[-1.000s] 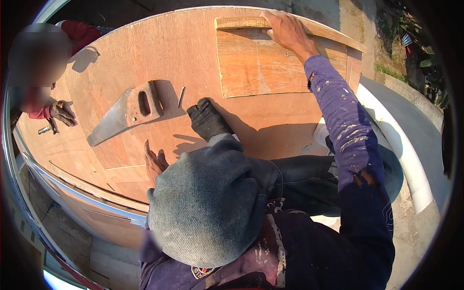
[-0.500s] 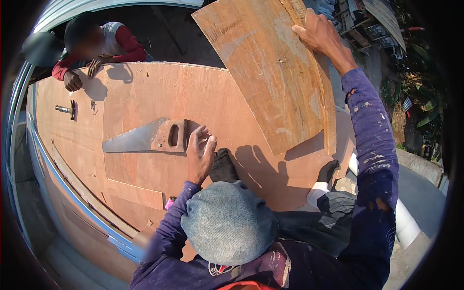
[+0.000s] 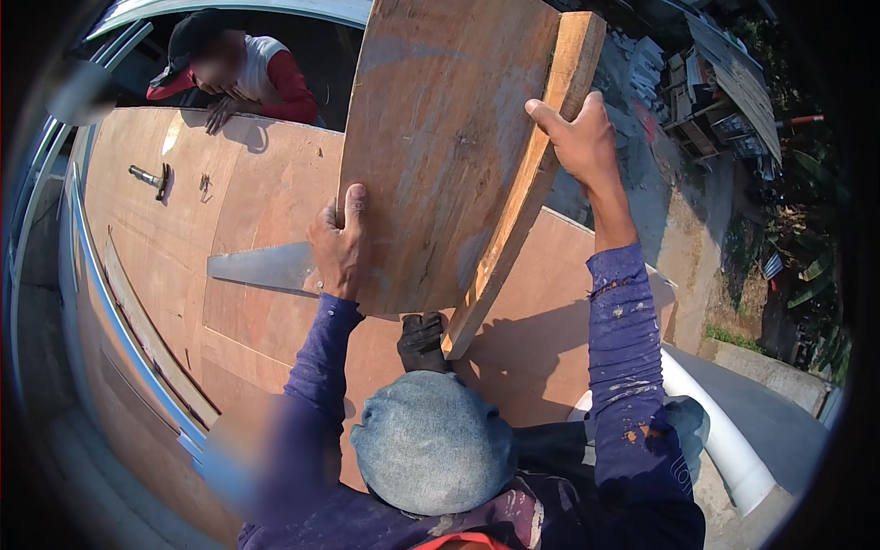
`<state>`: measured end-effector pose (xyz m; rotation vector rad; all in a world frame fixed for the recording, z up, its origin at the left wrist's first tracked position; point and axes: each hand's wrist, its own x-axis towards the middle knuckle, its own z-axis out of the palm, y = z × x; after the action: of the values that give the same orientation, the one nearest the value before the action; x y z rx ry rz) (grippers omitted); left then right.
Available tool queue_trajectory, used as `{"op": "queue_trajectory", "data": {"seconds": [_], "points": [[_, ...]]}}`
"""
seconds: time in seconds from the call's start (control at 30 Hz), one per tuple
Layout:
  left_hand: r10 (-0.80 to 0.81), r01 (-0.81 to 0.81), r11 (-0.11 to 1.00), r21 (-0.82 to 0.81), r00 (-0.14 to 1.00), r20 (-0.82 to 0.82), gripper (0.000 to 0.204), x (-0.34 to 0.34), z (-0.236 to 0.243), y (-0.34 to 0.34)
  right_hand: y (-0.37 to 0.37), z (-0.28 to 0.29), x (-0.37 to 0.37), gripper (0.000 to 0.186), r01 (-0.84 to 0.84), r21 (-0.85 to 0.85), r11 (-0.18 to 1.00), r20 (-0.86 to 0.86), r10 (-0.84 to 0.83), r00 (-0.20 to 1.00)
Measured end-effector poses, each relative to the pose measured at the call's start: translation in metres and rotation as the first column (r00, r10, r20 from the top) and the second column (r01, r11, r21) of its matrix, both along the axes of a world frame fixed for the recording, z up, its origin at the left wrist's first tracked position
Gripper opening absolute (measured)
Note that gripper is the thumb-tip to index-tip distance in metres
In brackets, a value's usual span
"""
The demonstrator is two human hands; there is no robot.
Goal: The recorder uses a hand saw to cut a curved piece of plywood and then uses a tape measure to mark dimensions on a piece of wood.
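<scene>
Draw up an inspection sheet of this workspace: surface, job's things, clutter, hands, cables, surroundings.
Surface: broad reddish-brown plywood sheet, seams visible.
Job's things: brown rectangular plywood panel, tilted, with a long light-brown wooden batten along its right side; lower-end contact unclear.
Clutter: grey steel-bladed handsaw, handle mostly hidden; hammer with dark head; small thin pieces, too small to identify.
Hands: left hand grips the panel's left edge; right hand grips the batten, thumb on its near face.
Cables: nothing seen.
Surroundings: co-worker in red sleeves at the far edge; thick white pipe at lower right.
</scene>
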<state>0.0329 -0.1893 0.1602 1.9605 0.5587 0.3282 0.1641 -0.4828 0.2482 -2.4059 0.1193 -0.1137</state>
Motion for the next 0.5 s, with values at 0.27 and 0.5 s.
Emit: {"op": "queue_trajectory", "data": {"seconds": [0.27,0.5], "points": [[0.078,-0.154,0.886,0.438,0.979,0.186,0.06,-0.001,0.16,0.134,0.035,-0.045,-0.007,0.036,-0.214,0.654,0.726,-0.043,0.318,0.947],[0.189,-0.218,0.769,0.601,0.976,0.112,0.051,-0.102,0.241,0.222,0.188,-0.195,-0.152,0.022,-0.901,-0.378,0.213,-0.009,0.972,0.234]]}}
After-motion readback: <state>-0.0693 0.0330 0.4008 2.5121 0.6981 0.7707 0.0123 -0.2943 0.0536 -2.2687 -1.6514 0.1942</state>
